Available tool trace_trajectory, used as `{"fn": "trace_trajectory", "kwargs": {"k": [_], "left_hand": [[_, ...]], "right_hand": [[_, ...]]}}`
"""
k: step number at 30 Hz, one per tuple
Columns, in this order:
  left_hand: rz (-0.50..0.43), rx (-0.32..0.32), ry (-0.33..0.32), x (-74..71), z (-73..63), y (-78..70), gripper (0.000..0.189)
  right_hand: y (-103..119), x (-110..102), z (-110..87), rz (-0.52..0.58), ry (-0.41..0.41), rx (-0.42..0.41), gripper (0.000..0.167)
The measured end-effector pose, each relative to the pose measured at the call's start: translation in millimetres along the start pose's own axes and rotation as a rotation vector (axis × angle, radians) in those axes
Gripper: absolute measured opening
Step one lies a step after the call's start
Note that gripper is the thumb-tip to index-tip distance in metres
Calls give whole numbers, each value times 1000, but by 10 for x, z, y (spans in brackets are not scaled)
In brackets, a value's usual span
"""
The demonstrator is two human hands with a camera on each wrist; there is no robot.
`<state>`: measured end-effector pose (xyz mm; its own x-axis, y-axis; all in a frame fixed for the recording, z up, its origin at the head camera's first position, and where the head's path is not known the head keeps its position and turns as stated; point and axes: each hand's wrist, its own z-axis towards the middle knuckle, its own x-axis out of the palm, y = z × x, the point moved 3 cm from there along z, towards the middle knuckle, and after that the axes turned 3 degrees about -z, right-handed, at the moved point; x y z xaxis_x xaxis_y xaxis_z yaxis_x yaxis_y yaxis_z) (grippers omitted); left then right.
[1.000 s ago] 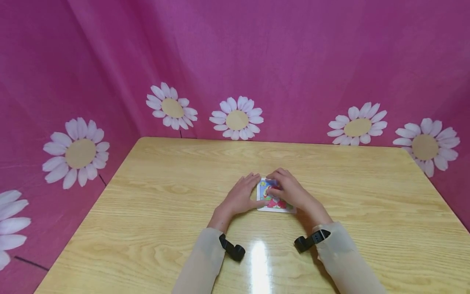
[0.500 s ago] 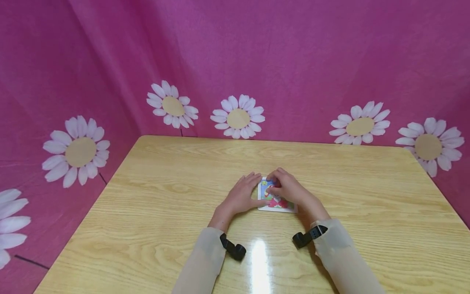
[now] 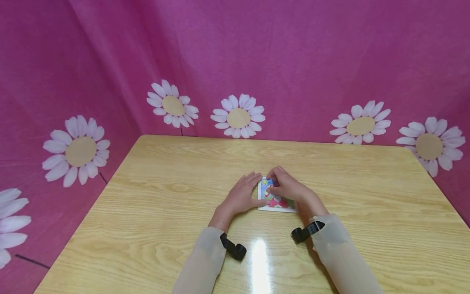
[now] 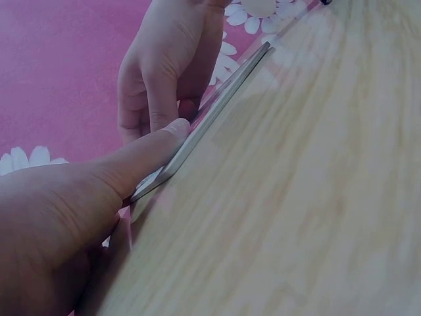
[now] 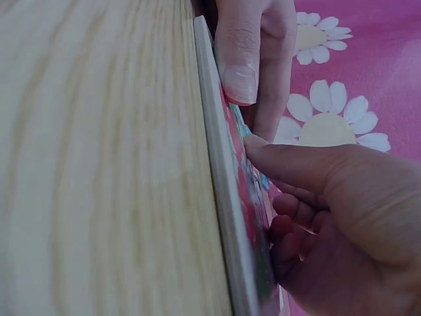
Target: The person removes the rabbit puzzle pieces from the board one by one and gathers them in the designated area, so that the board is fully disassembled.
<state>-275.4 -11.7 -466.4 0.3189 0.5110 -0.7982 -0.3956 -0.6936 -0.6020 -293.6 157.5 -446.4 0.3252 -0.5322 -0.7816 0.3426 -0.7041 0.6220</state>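
A small, flat picture puzzle (image 3: 278, 204) with a pale rim and a colourful cartoon picture lies on the table between the hands. The left hand (image 3: 240, 195) rests at its left side, the straight fingers reaching the far left corner. Its thumb (image 4: 172, 131) lies across the near rim and onto the picture. Over the picture, the right hand (image 3: 290, 188) has its thumb and index finger bent toward each other, pinching a bluish puzzle piece (image 5: 264, 181) at the picture's surface. The right hand's other fingers are curled in, and this hand hides the puzzle's far right part.
The light wooden table (image 3: 165, 175) stretches out around the puzzle. Behind it and on the left hangs a pink curtain (image 3: 293, 61) printed with large white daisies. Each wrist carries a small black camera on a strap, and light reflects off the table (image 3: 260, 261) in front of the puzzle.
The right wrist and forearm have shifted slightly forward and to the left, while its fingertips stay over the picture. The left hand keeps its place at the puzzle's left side.
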Motion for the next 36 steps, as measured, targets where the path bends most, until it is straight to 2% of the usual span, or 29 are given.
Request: {"fn": "trace_trajectory", "kwargs": {"k": [8, 15, 20, 29, 36], "left_hand": [[0, -5, 4, 1, 1, -2, 86], [0, -8, 7, 0, 5, 4, 86], [9, -7, 1, -11, 6, 3, 86], [16, -3, 6, -30, -3, -1, 87], [15, 1, 10, -37, 3, -18, 86]], "right_hand": [[-26, 17, -19, -8, -34, -43, 31], [-25, 29, -31, 8, -55, -31, 32], [-12, 42, -46, -6, -96, -59, 35], [-8, 44, -66, 43, -215, -138, 21], [-10, 36, -83, 66, -263, -138, 18]]}}
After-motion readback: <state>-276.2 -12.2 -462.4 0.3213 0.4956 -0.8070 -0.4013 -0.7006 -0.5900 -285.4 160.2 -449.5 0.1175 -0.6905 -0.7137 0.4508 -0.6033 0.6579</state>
